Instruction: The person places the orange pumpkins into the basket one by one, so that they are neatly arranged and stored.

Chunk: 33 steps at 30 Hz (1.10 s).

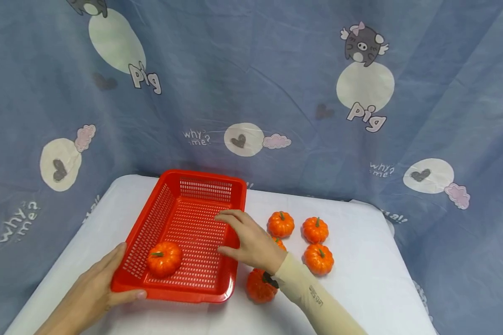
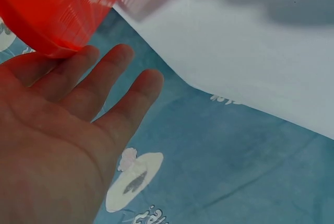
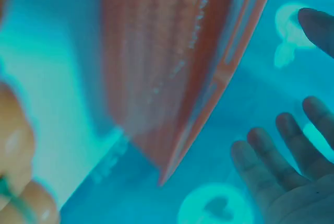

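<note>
A red plastic basket (image 1: 197, 295) with slotted walls lies at the left of the white table. One small orange pumpkin (image 1: 165, 259) sits inside, near its front left corner. My left hand (image 1: 93, 284) rests against that corner, thumb by the front rim and fingers along the left side. In the left wrist view its fingers (image 2: 112, 75) are extended, some touching the basket rim. Over the basket's right side hovers my right hand (image 1: 251, 239), thumb and fingers spread with nothing between them. The right wrist view also shows its fingers (image 3: 289, 151) spread apart.
Several more orange pumpkins (image 1: 281, 224) stand on the white tablecloth (image 1: 360, 288) right of the basket. My right wrist and hand partly cover two, including the front one (image 1: 260, 291). A blue printed curtain (image 1: 251, 83) hangs behind the table.
</note>
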Available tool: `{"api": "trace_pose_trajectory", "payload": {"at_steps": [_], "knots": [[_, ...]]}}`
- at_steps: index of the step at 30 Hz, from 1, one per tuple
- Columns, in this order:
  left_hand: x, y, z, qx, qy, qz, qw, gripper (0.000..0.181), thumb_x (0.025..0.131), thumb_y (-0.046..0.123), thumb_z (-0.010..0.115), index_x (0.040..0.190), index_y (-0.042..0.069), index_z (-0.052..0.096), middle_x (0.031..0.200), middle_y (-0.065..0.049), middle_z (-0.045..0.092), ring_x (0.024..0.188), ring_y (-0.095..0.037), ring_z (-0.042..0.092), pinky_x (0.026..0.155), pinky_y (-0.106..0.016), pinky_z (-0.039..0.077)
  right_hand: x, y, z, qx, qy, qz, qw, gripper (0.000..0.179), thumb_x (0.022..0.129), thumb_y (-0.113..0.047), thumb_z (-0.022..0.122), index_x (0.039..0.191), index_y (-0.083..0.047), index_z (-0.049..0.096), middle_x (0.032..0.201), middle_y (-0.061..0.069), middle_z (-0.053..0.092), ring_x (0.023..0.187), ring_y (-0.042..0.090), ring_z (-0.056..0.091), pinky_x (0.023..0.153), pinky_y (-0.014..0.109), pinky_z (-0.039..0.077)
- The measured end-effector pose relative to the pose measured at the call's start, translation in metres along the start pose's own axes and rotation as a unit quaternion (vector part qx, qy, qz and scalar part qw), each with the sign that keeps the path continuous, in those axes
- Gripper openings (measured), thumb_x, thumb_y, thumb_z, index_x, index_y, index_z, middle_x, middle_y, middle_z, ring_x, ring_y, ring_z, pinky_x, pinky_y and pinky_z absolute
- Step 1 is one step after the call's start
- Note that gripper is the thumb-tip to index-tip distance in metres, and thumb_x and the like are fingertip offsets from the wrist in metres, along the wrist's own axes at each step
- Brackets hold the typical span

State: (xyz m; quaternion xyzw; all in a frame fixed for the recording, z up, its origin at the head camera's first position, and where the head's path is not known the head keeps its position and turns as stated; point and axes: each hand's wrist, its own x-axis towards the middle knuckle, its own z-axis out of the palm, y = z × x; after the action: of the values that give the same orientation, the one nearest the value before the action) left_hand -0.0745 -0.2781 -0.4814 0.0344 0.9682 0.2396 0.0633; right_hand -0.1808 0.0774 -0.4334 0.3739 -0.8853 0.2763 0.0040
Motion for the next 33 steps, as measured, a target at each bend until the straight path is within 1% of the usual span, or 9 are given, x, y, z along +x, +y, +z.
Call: {"api": "trace_pose_trajectory", "payload": {"at_steps": [4,9,12,17,20,23,26,30,33], "knots": [[0.001,0.001,-0.001,-0.014,-0.005,-0.003,0.9999,0.139,0.068,0.074,0.076,0.159,-0.006,0.008,0.156,-0.035,0.027,0.133,-0.054,0.035,0.100,-0.076,0.035,-0.021,0.016,-0.013,0.012,0.033,0.021,0.9992,0.073,0.086,-0.033,0.083,0.149,-0.020,0.047,0.151,-0.002,0.044,0.136,0.014,0.044,0.108,0.036,0.046],[-0.001,0.001,-0.002,-0.030,-0.015,-0.017,0.9993,0.140,0.068,0.075,0.076,0.162,0.003,0.001,0.158,-0.033,0.025,0.131,-0.051,0.036,0.097,-0.077,0.037,-0.044,0.027,-0.020,0.023,0.074,0.039,0.9963,0.074,0.086,-0.035,0.084,0.148,-0.021,0.048,0.151,-0.004,0.045,0.137,0.015,0.045,0.107,0.039,0.048],[-0.001,0.001,-0.001,-0.034,-0.008,-0.006,0.9994,0.139,0.068,0.074,0.077,0.162,0.003,0.002,0.158,-0.033,0.026,0.130,-0.050,0.037,0.097,-0.077,0.037,-0.057,0.033,-0.023,0.022,0.097,0.047,0.9939,0.073,0.084,-0.033,0.085,0.147,-0.021,0.050,0.150,-0.005,0.047,0.131,0.013,0.050,0.102,0.036,0.052],[-0.001,0.001,0.000,-0.036,-0.005,-0.003,0.9993,0.140,0.068,0.073,0.077,0.162,0.002,0.002,0.157,-0.033,0.026,0.130,-0.050,0.037,0.097,-0.076,0.038,-0.073,0.046,-0.027,0.015,0.127,0.037,0.9911,0.073,0.081,-0.028,0.088,0.144,-0.016,0.052,0.148,-0.001,0.049,0.131,0.013,0.050,0.106,0.035,0.049],[-0.002,0.001,0.000,-0.035,-0.008,-0.007,0.9993,0.140,0.068,0.074,0.077,0.161,0.001,0.002,0.157,-0.033,0.026,0.130,-0.050,0.036,0.096,-0.075,0.039,-0.082,0.055,-0.033,0.001,0.141,0.030,0.9896,0.073,0.080,-0.026,0.089,0.143,-0.014,0.053,0.148,0.001,0.050,0.136,0.015,0.047,0.110,0.038,0.044],[-0.001,0.001,0.000,-0.036,-0.007,-0.005,0.9993,0.140,0.068,0.073,0.077,0.161,0.002,0.002,0.157,-0.033,0.026,0.130,-0.050,0.037,0.096,-0.075,0.040,-0.092,0.062,-0.037,-0.008,0.150,0.035,0.9881,0.073,0.081,-0.025,0.089,0.143,-0.013,0.053,0.149,0.001,0.049,0.137,0.017,0.047,0.111,0.040,0.043],[-0.001,0.001,-0.001,-0.038,-0.009,-0.006,0.9992,0.140,0.068,0.073,0.078,0.162,0.003,0.001,0.157,-0.032,0.026,0.130,-0.049,0.037,0.096,-0.075,0.040,-0.102,0.068,-0.041,-0.015,0.156,0.051,0.9863,0.073,0.082,-0.026,0.088,0.145,-0.017,0.052,0.149,-0.001,0.049,0.136,0.018,0.048,0.108,0.042,0.047],[-0.001,0.001,0.000,-0.040,-0.011,-0.007,0.9991,0.140,0.068,0.073,0.078,0.162,0.004,0.000,0.158,-0.032,0.026,0.130,-0.049,0.037,0.096,-0.075,0.039,-0.112,0.076,-0.046,-0.019,0.168,0.062,0.9837,0.074,0.081,-0.026,0.088,0.145,-0.017,0.052,0.146,0.000,0.051,0.130,0.020,0.052,0.101,0.044,0.052],[-0.001,0.001,0.001,-0.045,-0.010,-0.005,0.9989,0.139,0.069,0.072,0.078,0.162,0.004,0.001,0.158,-0.032,0.026,0.130,-0.049,0.037,0.096,-0.075,0.040,-0.118,0.082,-0.048,-0.026,0.167,0.078,0.9826,0.074,0.079,-0.025,0.090,0.144,-0.017,0.054,0.145,0.001,0.052,0.128,0.021,0.053,0.104,0.046,0.050]]}}
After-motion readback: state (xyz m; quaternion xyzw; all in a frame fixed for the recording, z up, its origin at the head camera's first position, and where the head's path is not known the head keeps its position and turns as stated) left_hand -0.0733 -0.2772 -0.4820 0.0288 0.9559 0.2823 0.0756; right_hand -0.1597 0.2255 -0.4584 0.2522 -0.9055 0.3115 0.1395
